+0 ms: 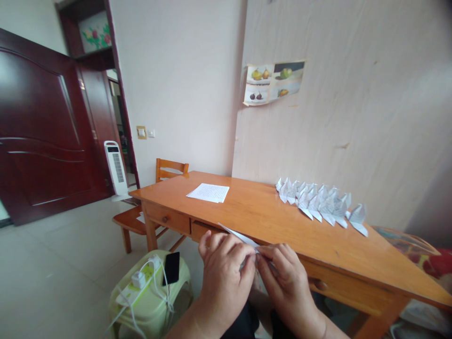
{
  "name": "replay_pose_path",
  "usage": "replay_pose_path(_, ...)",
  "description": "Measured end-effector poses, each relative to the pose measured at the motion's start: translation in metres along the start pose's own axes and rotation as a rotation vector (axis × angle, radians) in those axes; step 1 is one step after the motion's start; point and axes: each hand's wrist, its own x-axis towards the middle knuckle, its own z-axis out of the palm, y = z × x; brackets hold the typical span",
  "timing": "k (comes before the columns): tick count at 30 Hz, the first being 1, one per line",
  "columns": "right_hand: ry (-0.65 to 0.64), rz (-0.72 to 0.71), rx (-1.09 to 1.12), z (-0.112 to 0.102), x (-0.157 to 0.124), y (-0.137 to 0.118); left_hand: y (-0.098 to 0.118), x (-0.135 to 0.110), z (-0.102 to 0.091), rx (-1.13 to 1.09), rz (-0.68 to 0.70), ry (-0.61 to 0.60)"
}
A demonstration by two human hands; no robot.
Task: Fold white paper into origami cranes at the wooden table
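Both of my hands pinch one folded piece of white paper point(237, 233) in front of the table's front edge. My left hand point(228, 266) is closed on its left part, thumb and fingers pressed together. From the right, my right hand point(284, 278) grips the same paper, and the fingertips of the two hands nearly meet. A pointed end of the paper sticks out to the upper left; the rest is hidden behind my fingers. Several folded paper figures point(323, 205) stand in rows at the table's back right. A stack of printed paper sheets point(208, 192) lies toward the back left.
The wooden table point(254, 202) has drawers along its front. At lower left, a pale green stool point(151, 301) carries a power strip point(132, 292), white cables and a black phone point(171, 268). Behind are a wooden chair point(169, 167) and a white tower fan point(116, 167).
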Motion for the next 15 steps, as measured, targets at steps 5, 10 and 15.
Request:
replay_pose_path(5, -0.028, -0.023, -0.024, -0.0001, 0.0011, 0.0011, -0.0015, 0.0012, -0.0028, -0.003, 0.007, -0.054)
replay_pose_path(10, -0.05, -0.019, -0.037, -0.0012, 0.0032, -0.0007, -0.0024, 0.0015, -0.0034, -0.006, -0.013, -0.075)
replay_pose_path(15, -0.087, -0.014, -0.025, -0.0026, 0.004, -0.0019, -0.0037, 0.0027, -0.006, 0.007, -0.002, -0.13)
